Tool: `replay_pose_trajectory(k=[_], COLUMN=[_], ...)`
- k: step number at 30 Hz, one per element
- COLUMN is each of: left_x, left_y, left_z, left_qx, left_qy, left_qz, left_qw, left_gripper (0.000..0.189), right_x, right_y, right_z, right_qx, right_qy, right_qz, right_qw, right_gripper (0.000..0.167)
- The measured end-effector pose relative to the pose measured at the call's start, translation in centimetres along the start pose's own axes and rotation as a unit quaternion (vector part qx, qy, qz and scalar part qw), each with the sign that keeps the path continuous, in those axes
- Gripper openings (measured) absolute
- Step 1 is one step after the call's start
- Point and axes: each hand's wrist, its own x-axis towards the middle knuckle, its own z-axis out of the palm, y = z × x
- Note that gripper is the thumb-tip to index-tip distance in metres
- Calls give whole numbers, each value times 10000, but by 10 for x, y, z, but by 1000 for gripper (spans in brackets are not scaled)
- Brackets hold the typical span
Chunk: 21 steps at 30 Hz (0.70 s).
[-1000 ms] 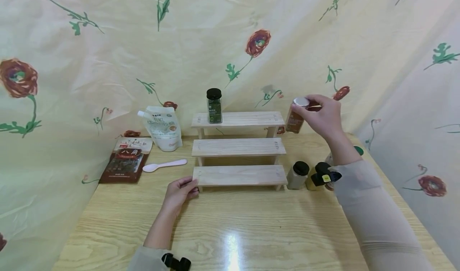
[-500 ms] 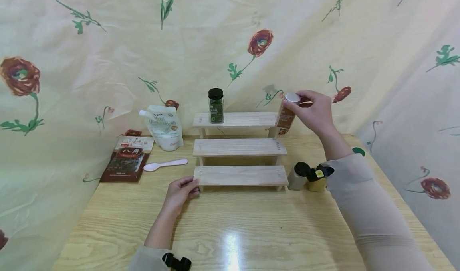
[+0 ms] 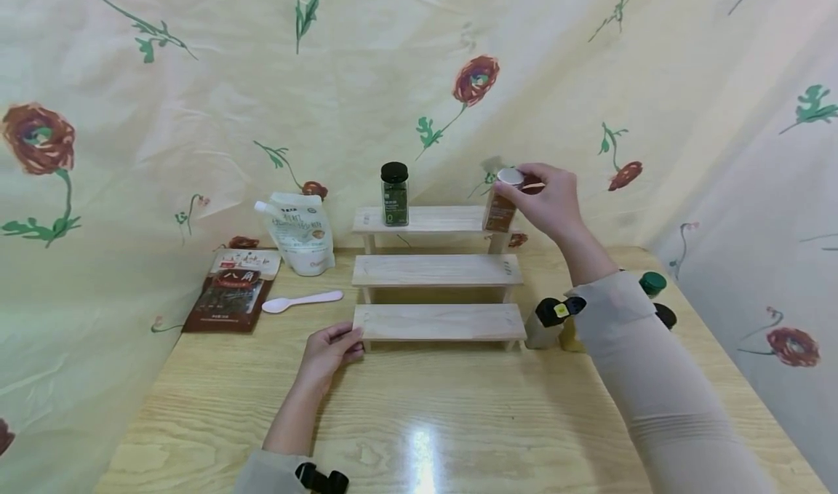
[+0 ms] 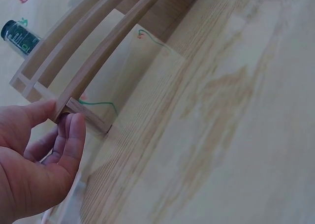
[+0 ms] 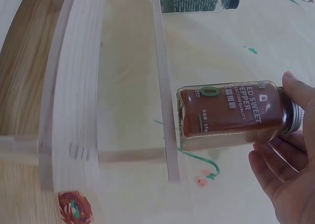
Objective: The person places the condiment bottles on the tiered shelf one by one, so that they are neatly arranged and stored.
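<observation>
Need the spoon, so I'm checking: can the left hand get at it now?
Probably yes: the spoon lies near the left hand with nothing visible between them, though that hand must first release the wooden rack.

On table point(image 3: 497, 399): white spouted pouch point(image 3: 302, 233) upright, brown packet point(image 3: 230, 292) flat to its left, pale spoon point(image 3: 305, 300) in front; behind, flower-print cloth point(image 3: 229, 86).

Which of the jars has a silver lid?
The red-brown jar in the right hand; the green jar on the top shelf has a black lid; the lids visible farther right are green and black.
</observation>
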Motion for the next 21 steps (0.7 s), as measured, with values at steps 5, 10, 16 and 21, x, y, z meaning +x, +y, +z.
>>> replay_pose_trajectory(k=[5, 10, 16, 21], left_x=[0, 0, 1, 1], left_y=[1, 1, 1, 1], left_z=[0, -1, 0, 0], left_qx=[8, 24, 32, 48], left_qy=[-27, -45, -46, -27], left_qz=[-12, -25, -21, -42], left_qw=[10000, 10000, 10000, 10000], left_gripper=[37, 38, 39, 39], right_x=[5, 12, 18, 22], right_y=[-4, -10, -16, -21], right_z=[10, 20, 30, 37], right_qx=[54, 76, 7, -2], right_qy=[-93, -231, -356, -458], right_qz=[28, -79, -219, -223], right_qw=[9999, 9997, 9991, 9987], right_gripper=[55, 52, 47, 50])
